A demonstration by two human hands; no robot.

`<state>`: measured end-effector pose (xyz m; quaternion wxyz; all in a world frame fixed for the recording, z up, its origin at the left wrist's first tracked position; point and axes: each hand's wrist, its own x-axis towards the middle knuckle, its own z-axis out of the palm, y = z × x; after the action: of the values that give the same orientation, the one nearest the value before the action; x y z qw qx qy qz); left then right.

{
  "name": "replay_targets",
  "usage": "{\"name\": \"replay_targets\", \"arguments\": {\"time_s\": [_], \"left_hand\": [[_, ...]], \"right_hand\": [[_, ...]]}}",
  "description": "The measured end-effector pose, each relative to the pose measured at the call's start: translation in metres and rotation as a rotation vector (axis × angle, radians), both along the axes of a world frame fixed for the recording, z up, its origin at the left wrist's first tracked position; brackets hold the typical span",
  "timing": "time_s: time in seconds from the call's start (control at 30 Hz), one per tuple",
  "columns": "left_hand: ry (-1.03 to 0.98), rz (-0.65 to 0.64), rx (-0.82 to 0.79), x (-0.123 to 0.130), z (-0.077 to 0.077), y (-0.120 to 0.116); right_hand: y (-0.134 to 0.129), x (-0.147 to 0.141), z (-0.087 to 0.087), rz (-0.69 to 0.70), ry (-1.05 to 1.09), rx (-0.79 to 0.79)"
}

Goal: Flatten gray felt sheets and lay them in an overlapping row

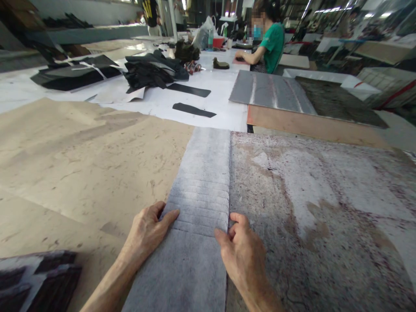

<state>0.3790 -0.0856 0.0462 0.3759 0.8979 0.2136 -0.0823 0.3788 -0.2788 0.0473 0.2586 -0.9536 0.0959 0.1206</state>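
Observation:
A run of overlapping grey felt-like sheets [203, 173] stretches away from me, their edges stepped one behind another in narrow bands. The nearest sheet [185, 268] shows the widest bare face. My left hand [151, 227] is closed at the left edge, thumb lying on top and the other fingers bent at the side. At the right edge my right hand [242, 242] pinches the sheets, its thumb above and its fingers curled along the border. What the fingertips touch underneath is hidden.
Brown paper [81, 160] covers the table at left, with a dark stack [39, 277] in the near corner. A stained board [312, 208] lies at right. Black cut pieces [152, 69] are heaped farther back. A person in a green top [273, 45] works beyond grey panels [269, 91].

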Motion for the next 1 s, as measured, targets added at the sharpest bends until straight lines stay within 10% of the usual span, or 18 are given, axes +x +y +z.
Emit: {"name": "replay_targets", "arguments": {"time_s": [1.0], "left_hand": [[0.123,-0.030,0.217,0.0080,0.0099,-0.0065]], "right_hand": [[-0.0002,-0.0027,-0.0017,0.033,-0.027,-0.116]]}}
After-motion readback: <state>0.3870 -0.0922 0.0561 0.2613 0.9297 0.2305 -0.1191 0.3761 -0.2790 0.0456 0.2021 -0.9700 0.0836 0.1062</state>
